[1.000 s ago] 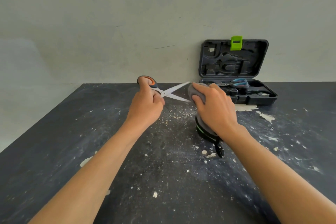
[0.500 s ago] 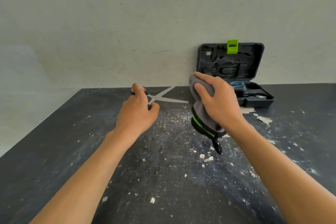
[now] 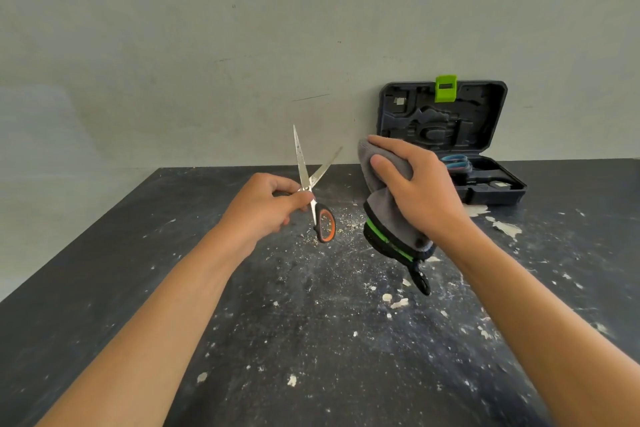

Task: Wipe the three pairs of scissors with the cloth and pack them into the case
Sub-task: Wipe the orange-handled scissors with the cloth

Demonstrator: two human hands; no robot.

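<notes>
The left hand [image 3: 263, 204] pinches orange-and-black-handled steel scissors [image 3: 313, 189] at the pivot, blades spread upward, handle below the fingers. The right hand [image 3: 414, 191] grips a grey cloth [image 3: 384, 198].

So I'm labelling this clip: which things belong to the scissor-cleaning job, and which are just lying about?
Job:
- orange scissors, blades open, in the left hand
- grey cloth in the right hand
- open case
- blue scissors already in the case

Lying about:
- crumbs and pale flakes on the table
</notes>
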